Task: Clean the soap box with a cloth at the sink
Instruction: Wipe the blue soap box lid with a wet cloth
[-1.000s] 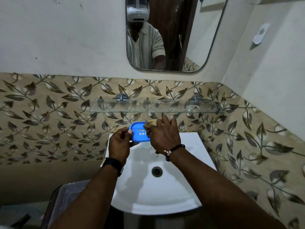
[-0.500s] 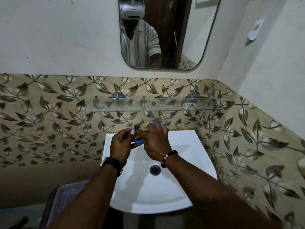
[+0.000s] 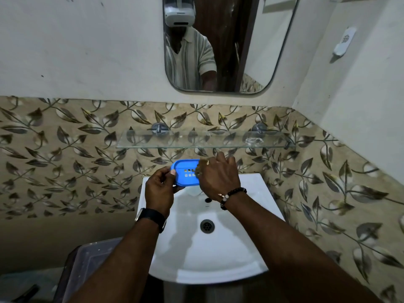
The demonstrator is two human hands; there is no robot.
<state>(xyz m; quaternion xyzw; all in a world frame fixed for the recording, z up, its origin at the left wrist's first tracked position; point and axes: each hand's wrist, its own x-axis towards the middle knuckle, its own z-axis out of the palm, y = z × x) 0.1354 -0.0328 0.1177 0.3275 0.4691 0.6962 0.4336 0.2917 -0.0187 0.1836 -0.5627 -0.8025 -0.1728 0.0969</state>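
A blue plastic soap box (image 3: 184, 173) with small drain holes is held above the back of the white sink (image 3: 251, 248). My left hand (image 3: 160, 191) grips its left end between thumb and fingers. My right hand (image 3: 218, 177) covers the box's right end and presses a small tan cloth (image 3: 202, 164) against it; only a bit of the cloth shows past my fingers. The box's open face tilts toward me.
A glass shelf (image 3: 196, 139) on two brackets runs along the leaf-patterned tile wall just above my hands. A mirror (image 3: 251, 51) hangs higher up. The drain (image 3: 207, 225) sits mid-basin. A dark lidded bin (image 3: 87, 265) stands low at the left.
The box was nearly hidden under both hands half a second ago; now my right hand with the cloth has slid to its right end and the holed blue face shows again.
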